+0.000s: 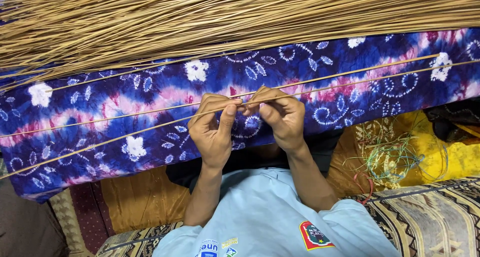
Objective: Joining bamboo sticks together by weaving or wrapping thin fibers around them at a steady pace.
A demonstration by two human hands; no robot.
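At the centre of the frame both hands meet over a blue, purple and pink tie-dye cloth (125,107) that runs as a wide band from the lower left to the upper right. The left hand (214,132) is curled nearly closed, its thumb raised and pressed with the fingertips onto two long thin tan sticks (150,119). The right hand (281,116) is likewise pinched shut on the same pair of sticks, its fingertips touching those of the left hand. The sticks lie close together and run slantwise across the cloth, from the left edge of the frame below centre up to the right edge near the top. Along the whole top of the frame lies a thick bundle of similar tan sticks (200,22), resting on the upper edge of the cloth. At the right, below the cloth, a loose tangle of green and red thin string (387,159) sits on a yellow fabric (450,157). A patterned woven mat (440,212) fills the lower right corner. No container shows in the view.
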